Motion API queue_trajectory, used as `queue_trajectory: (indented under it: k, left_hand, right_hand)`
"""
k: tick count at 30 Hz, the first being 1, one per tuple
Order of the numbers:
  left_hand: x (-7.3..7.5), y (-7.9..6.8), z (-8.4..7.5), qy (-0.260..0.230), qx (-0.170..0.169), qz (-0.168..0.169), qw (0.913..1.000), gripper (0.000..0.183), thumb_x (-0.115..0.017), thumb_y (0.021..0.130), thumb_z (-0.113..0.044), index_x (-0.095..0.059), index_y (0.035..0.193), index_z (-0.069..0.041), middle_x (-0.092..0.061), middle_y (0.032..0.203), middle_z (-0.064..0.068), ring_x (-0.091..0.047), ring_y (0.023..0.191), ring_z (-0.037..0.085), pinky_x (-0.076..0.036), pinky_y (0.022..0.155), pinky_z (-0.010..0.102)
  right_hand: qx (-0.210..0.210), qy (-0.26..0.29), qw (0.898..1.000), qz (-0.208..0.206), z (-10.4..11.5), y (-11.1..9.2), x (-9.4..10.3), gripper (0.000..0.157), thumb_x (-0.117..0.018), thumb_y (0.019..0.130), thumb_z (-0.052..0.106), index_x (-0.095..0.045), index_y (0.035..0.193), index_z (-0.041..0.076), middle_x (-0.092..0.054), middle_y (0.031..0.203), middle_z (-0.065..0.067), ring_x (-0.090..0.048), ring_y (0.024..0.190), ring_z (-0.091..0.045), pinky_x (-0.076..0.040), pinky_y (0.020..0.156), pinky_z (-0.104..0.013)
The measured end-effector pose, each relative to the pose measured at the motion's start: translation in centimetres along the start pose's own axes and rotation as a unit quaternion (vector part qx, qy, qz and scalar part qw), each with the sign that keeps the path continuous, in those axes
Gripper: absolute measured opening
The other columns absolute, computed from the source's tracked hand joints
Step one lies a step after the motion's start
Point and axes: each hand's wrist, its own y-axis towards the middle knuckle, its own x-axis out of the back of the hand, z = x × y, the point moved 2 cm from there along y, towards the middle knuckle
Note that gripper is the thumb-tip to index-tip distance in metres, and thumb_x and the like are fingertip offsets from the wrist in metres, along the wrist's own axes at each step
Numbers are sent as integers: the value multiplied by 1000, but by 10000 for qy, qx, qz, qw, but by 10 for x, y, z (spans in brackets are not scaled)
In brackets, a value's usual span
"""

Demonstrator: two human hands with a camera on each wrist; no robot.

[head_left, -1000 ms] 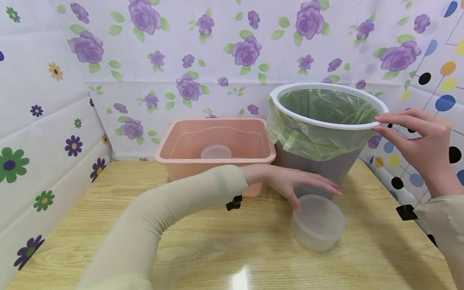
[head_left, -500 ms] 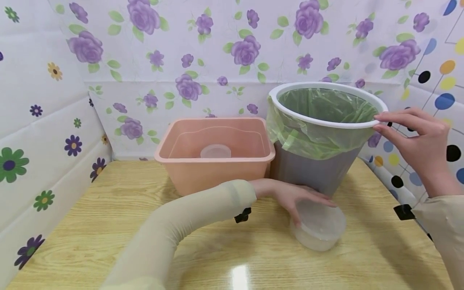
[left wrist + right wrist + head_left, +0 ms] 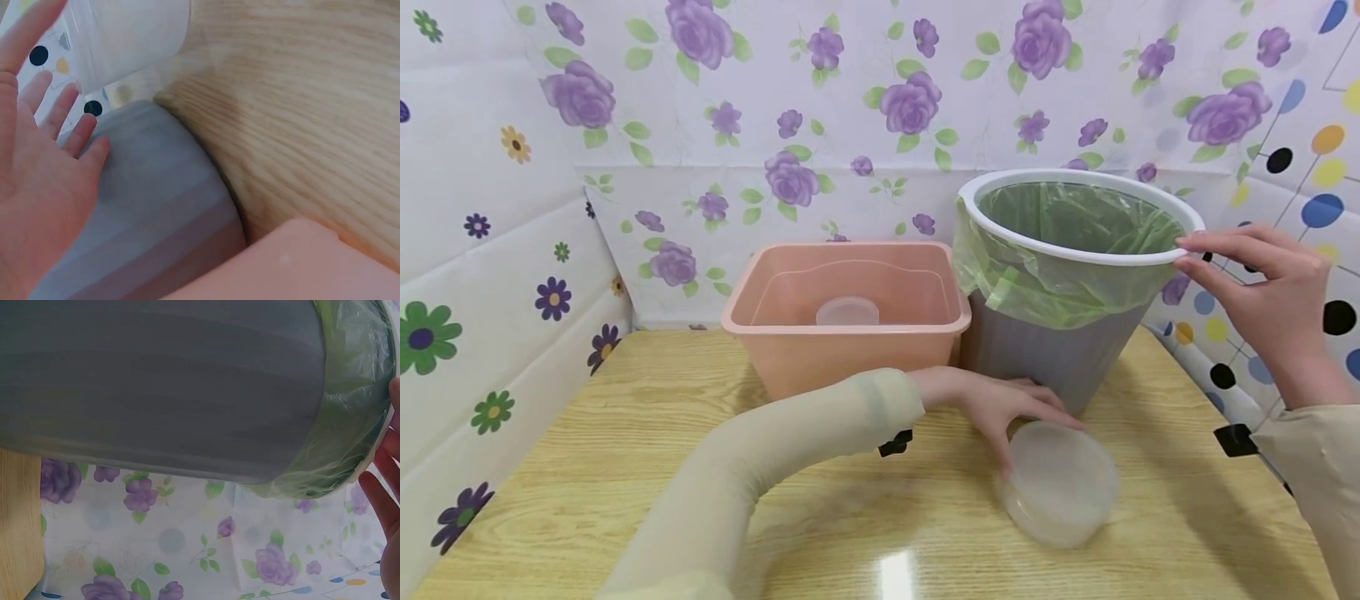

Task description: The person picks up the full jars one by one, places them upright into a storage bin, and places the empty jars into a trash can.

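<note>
My left hand (image 3: 1003,408) grips a round, translucent plastic food container (image 3: 1060,483), its thumb at the near left side and its fingers toward the back. The container is slightly tilted and blurred in the head view. In the left wrist view, the hand (image 3: 50,181) shows its fingers spread around the container (image 3: 134,37). My right hand (image 3: 1262,283) pinches the white rim of a grey trash can (image 3: 1037,358) between thumb and fingers. A thin green bag (image 3: 1060,292) lines the can and folds over its outside. In the right wrist view, fingertips (image 3: 381,494) meet that rim.
A pink plastic basin (image 3: 846,358) stands left of the can, with a round translucent container (image 3: 847,312) inside. Everything is on a wood-grain table (image 3: 647,467). Patterned sheets (image 3: 850,108) enclose its back and sides.
My left hand has come down onto the food container, which has shifted a little toward me and tilted. The right hand stays on the rim.
</note>
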Motion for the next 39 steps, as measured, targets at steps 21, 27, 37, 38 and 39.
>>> queue_trajectory:
  k: [21,27,37,38,39]
  left_hand:
    - [-9,4,-9,45,171,27,9998,121,-88,66,-51,-19,160,-20,-20,162,7,-20,149,13,-19,120,19]
    - [-10,-9,-8,42,286,9,9996,119,-87,67,-51,-18,160,-20,-19,161,8,-20,149,16,-22,120,23]
    - [11,-32,-16,200,298,-134,9993,120,-88,66,-53,-21,159,-17,-25,158,4,-24,146,15,-25,118,22]
    - [14,-34,-18,187,311,-114,9993,120,-88,66,-53,-21,159,-18,-25,158,4,-23,145,14,-26,117,22]
    - [18,-36,-19,188,318,-116,9992,120,-88,65,-54,-21,159,-18,-25,157,3,-24,145,14,-26,117,21]
  right_hand:
    - [-47,6,10000,39,-20,0,-1,21,-80,76,-3,-79,97,-1,-60,92,41,-56,86,19,-44,90,0]
    - [-23,-7,10000,59,-22,-2,0,21,-80,77,-2,-79,98,0,-60,93,40,-56,87,18,-44,91,0]
    - [-65,126,9999,52,-12,-1,0,19,-79,78,-4,-78,97,-3,-61,93,39,-56,87,18,-45,91,-1]
    - [-66,125,9999,50,-10,-1,0,19,-78,78,-4,-77,97,-4,-60,93,39,-56,87,19,-45,91,0]
    - [-65,124,9999,46,-8,-1,0,19,-78,79,-4,-77,97,-4,-60,94,39,-56,87,19,-45,91,0]
